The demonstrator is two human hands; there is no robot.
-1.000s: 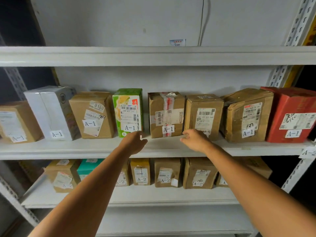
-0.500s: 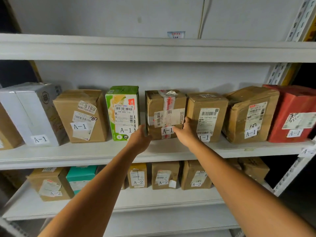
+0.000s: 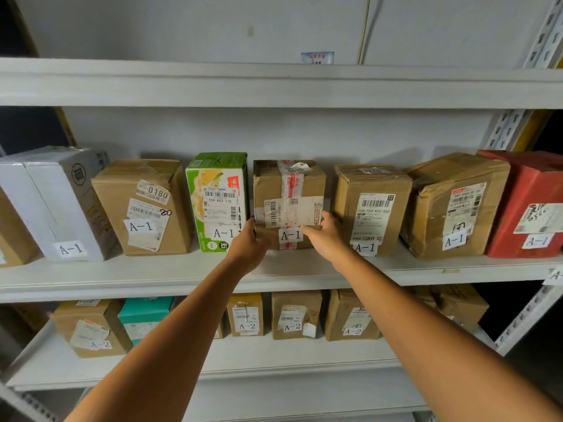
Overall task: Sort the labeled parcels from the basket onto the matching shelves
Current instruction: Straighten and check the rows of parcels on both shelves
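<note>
Both hands have gone forward from the shelf edge since a second ago, and now they are on the taped parcel (image 3: pixel 289 190). It stands on the A-1 shelf (image 3: pixel 274 277), between the green carton (image 3: pixel 216 202) and a brown box (image 3: pixel 371 208). Our left hand (image 3: pixel 248 243) curls round its lower left edge. Our right hand (image 3: pixel 324 236) holds the lower right corner, with fingers reaching into the gap beside the brown box. We judge that the step is to settle this parcel in its row. To do it well, we should push straight back with equal force from both sides, keep the A-1 label (image 3: pixel 291 235) facing the front, and release only when the neighbours are not dragged with it.
</note>
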